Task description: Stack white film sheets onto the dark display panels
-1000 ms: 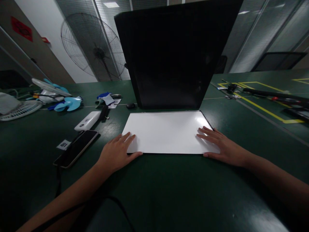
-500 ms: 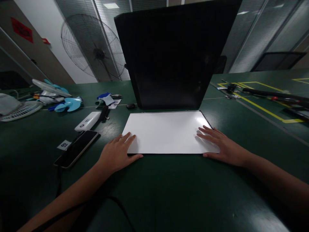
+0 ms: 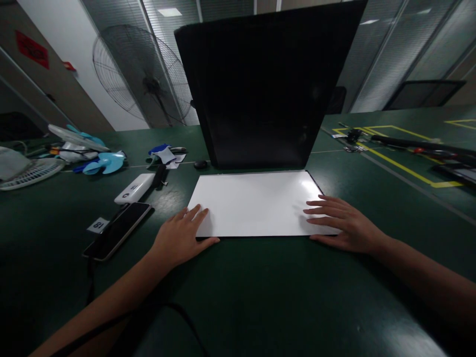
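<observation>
A white flat board (image 3: 256, 203) lies on the dark green table (image 3: 260, 297) in front of me. Behind it a large black panel (image 3: 267, 84) stands upright and leans back. My left hand (image 3: 180, 237) rests flat at the board's near left corner, fingers spread and open, fingertips on the white surface. My right hand (image 3: 340, 222) lies flat on the board's near right corner, fingers stretched out to the left. Neither hand holds anything.
To the left lie a dark phone (image 3: 117, 229), a white power bank (image 3: 134, 188), a small tag marked 18 (image 3: 98, 225), blue fan blades (image 3: 104, 161) and a white fan grille (image 3: 31, 172). A big floor fan (image 3: 141, 79) stands behind. Yellow floor lines and tools (image 3: 409, 148) are at right.
My right hand has turned slightly, its fingers now pointing more to the left across the board. My left hand and the board have not moved.
</observation>
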A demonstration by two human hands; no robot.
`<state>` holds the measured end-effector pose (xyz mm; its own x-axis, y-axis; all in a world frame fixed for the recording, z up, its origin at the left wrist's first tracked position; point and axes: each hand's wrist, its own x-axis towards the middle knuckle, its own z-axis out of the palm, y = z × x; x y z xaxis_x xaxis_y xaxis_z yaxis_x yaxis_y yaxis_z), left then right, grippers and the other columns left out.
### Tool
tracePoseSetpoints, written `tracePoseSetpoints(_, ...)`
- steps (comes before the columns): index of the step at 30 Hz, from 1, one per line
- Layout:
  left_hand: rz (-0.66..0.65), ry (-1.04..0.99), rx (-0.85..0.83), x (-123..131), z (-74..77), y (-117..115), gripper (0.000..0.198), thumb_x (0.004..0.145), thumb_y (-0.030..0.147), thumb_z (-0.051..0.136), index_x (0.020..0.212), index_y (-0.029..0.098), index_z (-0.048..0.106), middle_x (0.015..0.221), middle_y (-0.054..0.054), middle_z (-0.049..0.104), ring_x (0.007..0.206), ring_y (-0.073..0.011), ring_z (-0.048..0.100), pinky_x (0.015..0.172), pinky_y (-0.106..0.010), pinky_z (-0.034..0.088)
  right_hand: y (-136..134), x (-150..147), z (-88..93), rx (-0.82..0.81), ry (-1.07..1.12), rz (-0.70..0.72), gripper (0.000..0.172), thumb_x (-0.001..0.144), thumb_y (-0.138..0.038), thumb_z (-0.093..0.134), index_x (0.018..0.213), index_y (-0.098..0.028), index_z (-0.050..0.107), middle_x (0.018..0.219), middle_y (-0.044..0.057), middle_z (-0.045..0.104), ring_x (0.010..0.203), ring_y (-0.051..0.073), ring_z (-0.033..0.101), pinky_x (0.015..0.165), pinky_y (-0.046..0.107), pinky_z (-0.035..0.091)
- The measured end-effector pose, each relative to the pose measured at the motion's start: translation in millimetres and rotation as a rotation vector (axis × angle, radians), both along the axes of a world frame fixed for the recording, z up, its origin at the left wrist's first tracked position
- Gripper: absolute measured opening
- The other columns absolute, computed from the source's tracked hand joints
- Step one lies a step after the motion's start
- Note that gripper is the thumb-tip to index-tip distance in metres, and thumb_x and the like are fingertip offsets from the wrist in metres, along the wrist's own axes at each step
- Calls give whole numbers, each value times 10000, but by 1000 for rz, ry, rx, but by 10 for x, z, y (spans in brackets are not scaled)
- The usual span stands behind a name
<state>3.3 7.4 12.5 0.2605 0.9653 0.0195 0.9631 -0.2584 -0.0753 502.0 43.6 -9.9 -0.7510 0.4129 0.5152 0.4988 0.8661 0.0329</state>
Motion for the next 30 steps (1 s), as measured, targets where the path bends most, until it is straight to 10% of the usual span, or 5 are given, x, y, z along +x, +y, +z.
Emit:
tracePoseSetpoints(13,48,29,-69,77,79,-22,1061,909,920,445,1688,200,452,1751,-164,413,1567,-484,449,1215,-676,449,-59,-57,46,12,-16,66,421,974,-293,761,1389,-305,696,1449,27,708,1377,266,654,1166,541,564)
tracePoseSetpoints(21,58,24,-93,65,108,-23,1070,895,927,464,1697,219,435,1761,-148,400,1580,-467,438,1229,-668,437,60,59,-72,-412,-102,-240,917,912,-674,761,1707,-392,400,1779,90,310,1624,463,299,1242,812,322)
tracePoseSetpoints(30,20,-36,13,10,27,9,1015,893,910,523,1642,225,524,1696,-183,495,1525,-493,507,1156,-709,494,34,39,-57,-121,-89,-172,716,980,-558,730,1631,-354,512,1714,91,442,1583,407,415,1219,813,366)
